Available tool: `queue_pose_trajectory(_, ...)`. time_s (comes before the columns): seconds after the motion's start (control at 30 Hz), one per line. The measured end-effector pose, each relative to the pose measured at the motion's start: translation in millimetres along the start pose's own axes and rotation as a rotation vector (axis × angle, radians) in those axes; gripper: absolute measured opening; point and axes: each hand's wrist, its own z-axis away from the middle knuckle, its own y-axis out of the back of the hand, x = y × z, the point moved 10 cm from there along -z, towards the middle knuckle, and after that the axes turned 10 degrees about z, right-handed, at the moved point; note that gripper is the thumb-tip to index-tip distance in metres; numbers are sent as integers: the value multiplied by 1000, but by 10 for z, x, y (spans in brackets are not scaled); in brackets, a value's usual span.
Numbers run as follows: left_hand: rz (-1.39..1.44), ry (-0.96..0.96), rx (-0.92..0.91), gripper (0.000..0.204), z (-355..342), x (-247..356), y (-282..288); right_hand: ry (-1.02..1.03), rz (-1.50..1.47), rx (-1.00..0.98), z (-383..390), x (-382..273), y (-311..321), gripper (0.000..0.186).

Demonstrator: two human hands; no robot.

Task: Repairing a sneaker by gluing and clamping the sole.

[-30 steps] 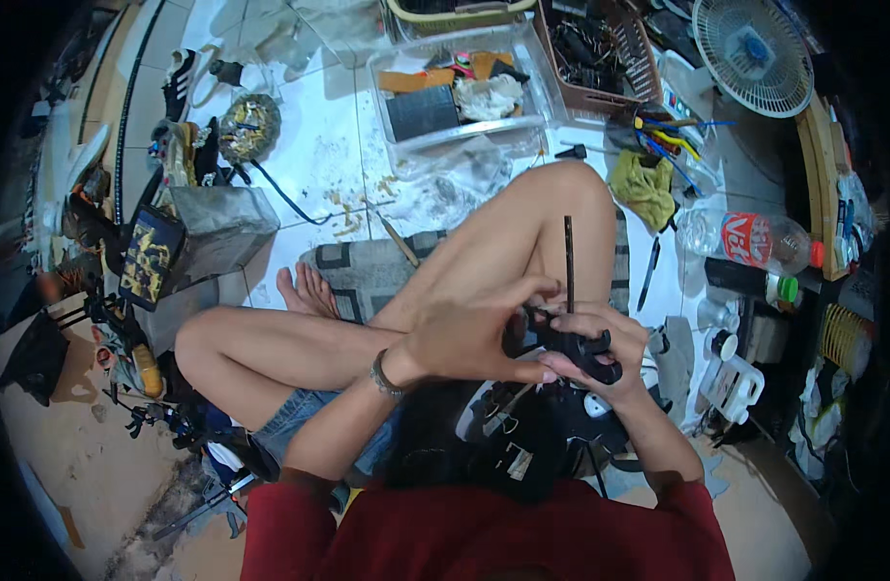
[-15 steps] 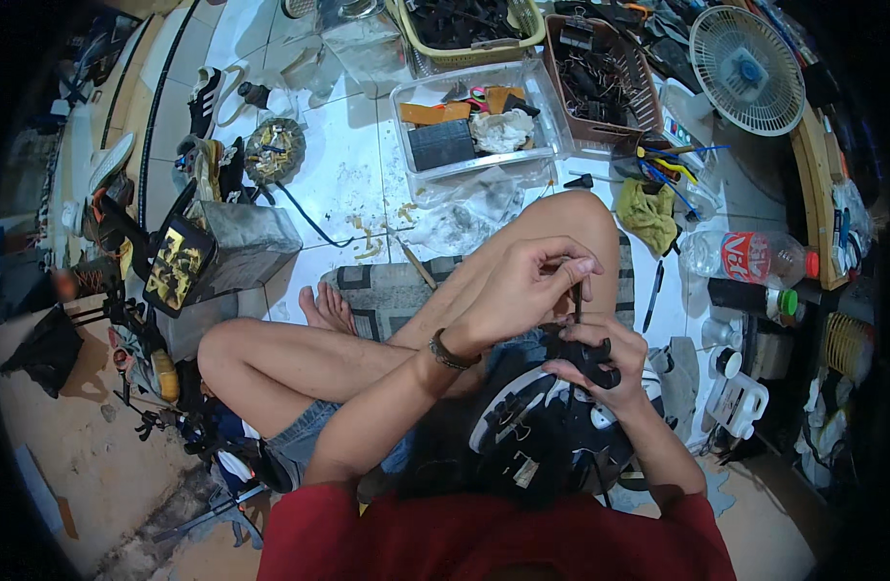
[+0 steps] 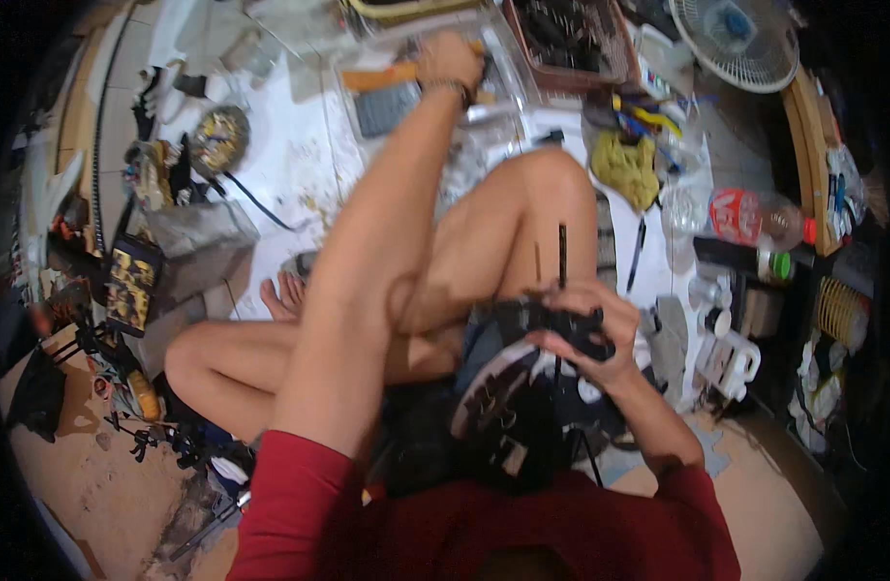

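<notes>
Cloth [image 3: 624,171], bottle [image 3: 745,216] beyond right hand [image 3: 619,324]

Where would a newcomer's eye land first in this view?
Probably the left arm, stretched up the picture, the left hand at the clear bin near the top. Next, right of centre, the right hand holds a black part, a dark rod jutting above it. The fan at upper right and red-labelled bottle below it also stand out.
</notes>
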Motion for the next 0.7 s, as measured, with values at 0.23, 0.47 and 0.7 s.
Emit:
queue_pose_trajectory(0.23, 50, -5, -24, 30, -134, 14, -144, 2, -21, 11, -52, 22, -5, 40)
queue_pose_trajectory(0.47, 306, -341, 11, 29, 328, 569, 652, 26, -12, 10, 6, -15, -16, 41)
queue_pose_trajectory(0.7, 846, -325, -173, 44, 1141, 554, 1189, -56, -82, 46, 48, 115, -14, 42)
